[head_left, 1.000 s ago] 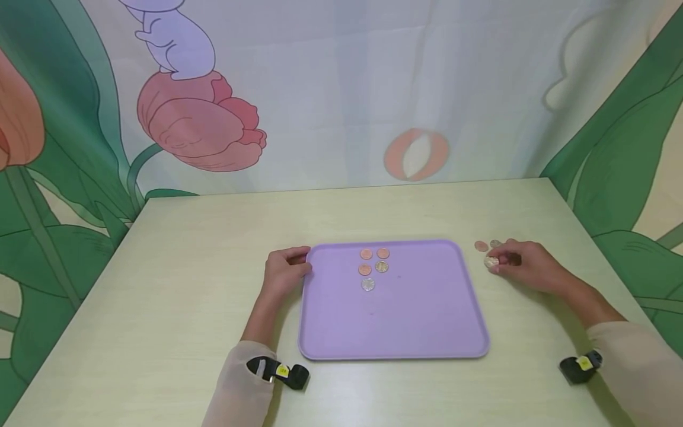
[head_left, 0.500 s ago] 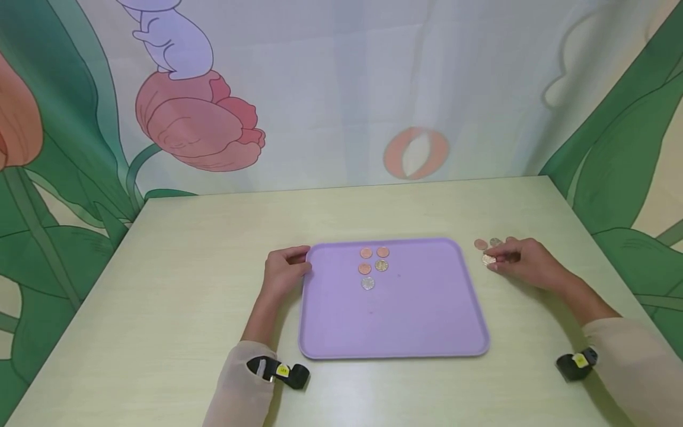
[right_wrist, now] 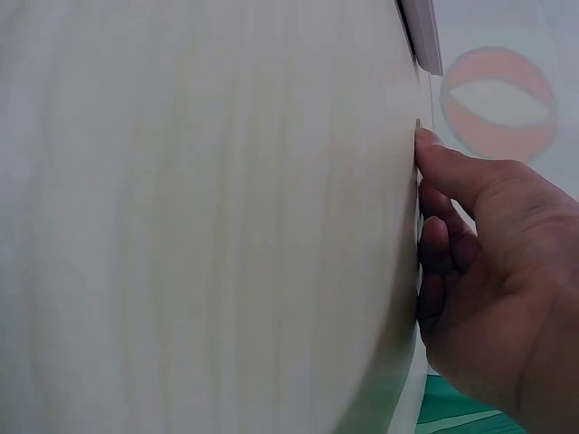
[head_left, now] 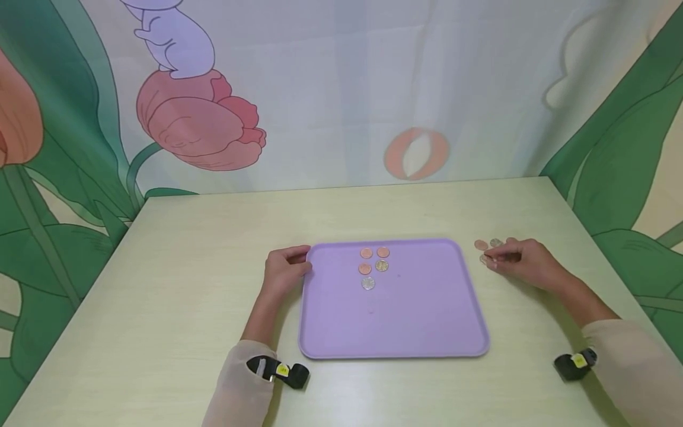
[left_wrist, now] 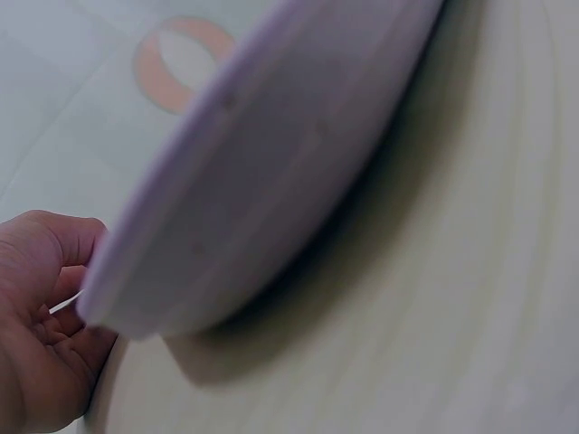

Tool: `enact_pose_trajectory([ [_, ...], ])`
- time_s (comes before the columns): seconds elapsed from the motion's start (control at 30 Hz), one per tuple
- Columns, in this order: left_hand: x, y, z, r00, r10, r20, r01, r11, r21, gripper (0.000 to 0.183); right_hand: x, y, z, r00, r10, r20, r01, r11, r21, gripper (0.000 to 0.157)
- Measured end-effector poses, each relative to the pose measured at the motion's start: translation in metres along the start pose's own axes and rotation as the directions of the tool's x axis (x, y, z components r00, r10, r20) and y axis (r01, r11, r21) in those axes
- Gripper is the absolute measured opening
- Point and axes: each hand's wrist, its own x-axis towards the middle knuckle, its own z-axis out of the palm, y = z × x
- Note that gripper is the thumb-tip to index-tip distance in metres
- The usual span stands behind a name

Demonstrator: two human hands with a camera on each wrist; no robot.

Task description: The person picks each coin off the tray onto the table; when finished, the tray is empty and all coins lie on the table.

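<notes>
My left hand (head_left: pixel 284 274) holds the left edge of a purple tray (head_left: pixel 395 350), thumb and fingers at its rim. In the left wrist view, the same hand (left_wrist: pixel 50 325) has curled fingers against the tray's corner. Beyond the tray's right edge, my right hand (head_left: pixel 525 261) has its thumb and index fingertips on a silver coin (head_left: pixel 482 259) at the table, mostly covered by them. Just behind the fingers lie a copper coin (head_left: pixel 481 244) and a silvery coin (head_left: pixel 496 242). A further coppery coin (head_left: pixel 511 239) is partly hidden by the hand.
Towards the back of the tray lie several coins: copper ones (head_left: pixel 366 253), a yellowish one (head_left: pixel 381 265) and a silver one (head_left: pixel 368 283). A pale wooden table (head_left: pixel 187 308) carries everything. A printed curtain (head_left: pixel 320 89) hangs behind its back edge.
My right hand and the silver coin at its fingertips have shifted slightly left, towards the tray. The coin now shows less beyond the fingertips. My left hand and the tray stay put.
</notes>
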Motion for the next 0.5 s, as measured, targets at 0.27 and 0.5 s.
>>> enact_pose_trajectory([
  [0.27,0.002,-0.001,0.000,1.000,-0.009,0.022,0.009,1.000,0.002,0.045,-0.004,0.006,-0.004,0.998,0.005,-0.055,-0.002,0.998,0.058,0.039],
  [0.5,0.001,0.000,0.000,1.000,-0.017,0.017,0.017,1.000,0.004,0.045,-0.006,-0.012,-0.011,0.995,0.025,-0.096,-0.021,0.999,0.044,0.028],
])
